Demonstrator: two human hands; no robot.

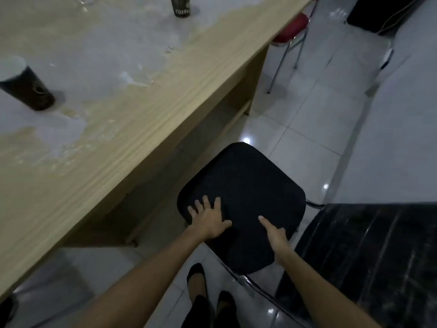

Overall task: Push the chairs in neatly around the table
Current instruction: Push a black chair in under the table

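A black padded chair [241,204] stands on the pale tiled floor [307,129], its seat just outside the long edge of the wooden counter [132,129] and turned at an angle to it. The seat's far corner points toward the gap under the counter; most of the seat is out in the open, not tucked beneath. Chrome frame tubing shows at the seat's near and right edges.

The left hand [208,221] lies flat on the near left part of the seat, fingers straight and spread, thumb out to the right, pressing on the cushion and gripping nothing. The right hand [274,235] is on the near right edge of the seat, its index finger stretched forward across the cushion; its other fingers drop over the rim, and whether they curl round the edge cannot be told.

Below the arms, two feet in dark flat shoes [210,290] stand on the tiles. To the right lies a dark ribbed surface [369,256]. On the counter stand two dark paper cups [26,88]. Farther along, a red-seated chair [293,27] with thin metal legs sits partly under the counter's end
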